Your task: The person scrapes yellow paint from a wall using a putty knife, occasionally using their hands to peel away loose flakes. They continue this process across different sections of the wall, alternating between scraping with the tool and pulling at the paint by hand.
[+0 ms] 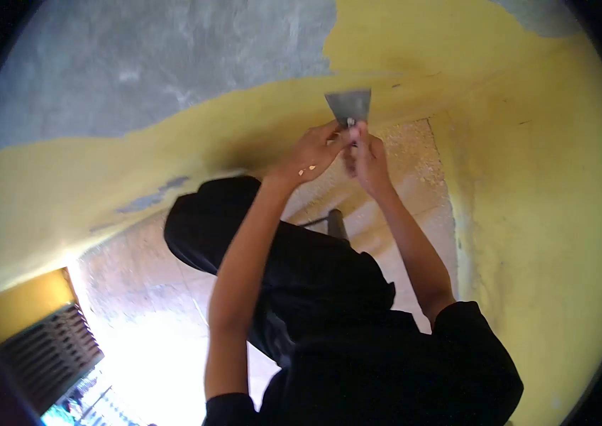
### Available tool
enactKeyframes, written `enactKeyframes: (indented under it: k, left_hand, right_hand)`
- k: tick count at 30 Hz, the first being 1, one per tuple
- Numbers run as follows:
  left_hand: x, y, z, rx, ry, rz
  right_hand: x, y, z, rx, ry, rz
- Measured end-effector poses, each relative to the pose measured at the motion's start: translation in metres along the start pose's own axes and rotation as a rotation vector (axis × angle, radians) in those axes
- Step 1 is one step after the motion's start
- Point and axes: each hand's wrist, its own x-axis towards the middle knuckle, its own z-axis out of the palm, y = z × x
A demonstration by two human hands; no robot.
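Note:
A putty knife with a broad grey metal blade points up at the yellow wall, just beneath the peeled grey area. My right hand is closed around its handle, thumb near the base of the blade. From the left side, my left hand also closes on the putty knife near the blade base. Yellow paint flakes cling to the back of that hand. The fingers overlap and are slightly blurred, so most of the handle is hidden.
Bare grey plaster shows above the ragged edge of yellow paint. Another yellow wall stands to the right. Paint crumbs litter the tiled floor. A dark post-like leg is below my hands. Bright light surrounds a slatted grille at lower left.

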Motion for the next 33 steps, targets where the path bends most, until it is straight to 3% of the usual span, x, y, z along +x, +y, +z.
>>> enactKeyframes:
  k: [1, 2, 3, 4, 5, 6, 7, 8, 9, 10, 12, 13, 14, 15, 16, 18, 20, 22, 23, 25, 26, 28, 31, 33]
  left_hand:
    - [-0.005, -0.040, 0.001, 0.420, -0.110, -0.068]
    - [-0.019, -0.092, 0.012, 1.009, 0.007, -0.142]
    - [-0.032, -0.135, 0.020, 1.598, 0.126, -0.238]
    - [-0.036, -0.159, 0.016, 1.562, 0.158, -0.285]
    - [-0.033, -0.180, 0.004, 1.165, -0.105, -0.312]
    - [-0.029, -0.195, -0.004, 0.750, -0.354, -0.308]
    - [-0.024, -0.206, -0.004, 0.722, -0.356, -0.329]
    - [-0.018, -0.212, -0.003, 0.587, -0.175, -0.548]
    - [-0.015, -0.212, -0.002, 0.457, 0.009, -0.756]
    - [-0.016, -0.196, -0.005, 0.454, 0.004, -0.764]
    - [-0.018, -0.159, -0.008, 0.309, 0.053, -0.442]
    - [-0.020, -0.153, -0.009, 0.312, 0.047, -0.437]
    - [-0.022, -0.148, -0.009, 0.437, 0.112, -0.262]
    - [-0.024, -0.144, -0.009, 0.554, 0.176, -0.088]
    - [-0.027, -0.135, -0.009, 0.547, 0.166, -0.093]
    - [-0.023, -0.116, -0.014, 0.344, 0.259, -0.079]
    - [-0.021, -0.109, -0.016, 0.295, 0.288, -0.038]
    - [-0.025, -0.109, -0.014, 0.245, 0.322, -0.008]
    - [-0.025, -0.111, -0.014, 0.264, 0.358, 0.064]
    - [-0.024, -0.117, -0.016, 0.278, 0.396, 0.136]
    - [-0.024, -0.123, -0.016, 0.306, 0.429, 0.158]
    - [-0.027, -0.130, -0.018, 0.324, 0.459, 0.179]
    - [-0.034, -0.129, -0.025, 0.270, 0.455, 0.198]
    - [-0.036, -0.129, -0.028, 0.243, 0.385, 0.093]
  right_hand:
    - [0.002, 0.058, -0.036, -0.379, 0.065, -0.248]
    - [-0.007, 0.084, -0.078, -0.910, 0.103, -0.223]
    - [-0.028, 0.102, -0.114, -1.491, -0.005, 0.074]
    - [-0.058, 0.152, -0.175, -1.724, -0.236, 0.226]
    - [-0.090, 0.185, -0.217, -1.804, -0.208, 0.378]
    - [-0.115, 0.190, -0.245, -1.745, -0.272, 0.383]
    - [-0.117, 0.176, -0.248, -0.976, -0.122, 1.024]
    - [-0.132, 0.178, -0.249, -0.981, -0.136, 1.047]
    - [-0.153, 0.179, -0.251, -0.692, -0.026, 1.160]
    - [-0.164, 0.182, -0.253, -0.401, 0.088, 1.246]
    - [-0.172, 0.208, -0.250, -0.523, 0.069, 1.177]
    - [-0.176, 0.219, -0.242, -0.636, 0.057, 1.102]
    - [-0.175, 0.230, -0.235, -0.632, 0.059, 1.102]
    - [-0.170, 0.239, -0.223, -1.137, 0.059, 0.710]
    - [-0.169, 0.245, -0.208, -1.590, 0.051, 0.265]
    - [-0.123, 0.164, -0.139, -0.654, 0.113, 0.868]
    - [-0.099, 0.194, -0.140, -1.156, -0.048, 0.057]
    - [-0.076, 0.177, -0.116, -1.108, -0.066, -0.145]
    - [-0.066, 0.168, -0.103, -1.110, -0.072, -0.148]
    - [-0.054, 0.145, -0.077, -0.731, -0.051, 0.150]
    - [-0.055, 0.121, -0.062, -0.736, -0.051, 0.153]
    - [-0.056, 0.071, -0.033, -0.128, 0.005, 0.484]
    - [-0.058, 0.058, -0.020, 0.005, 0.013, 0.508]
    - [-0.057, 0.052, -0.015, 0.041, 0.030, 0.512]
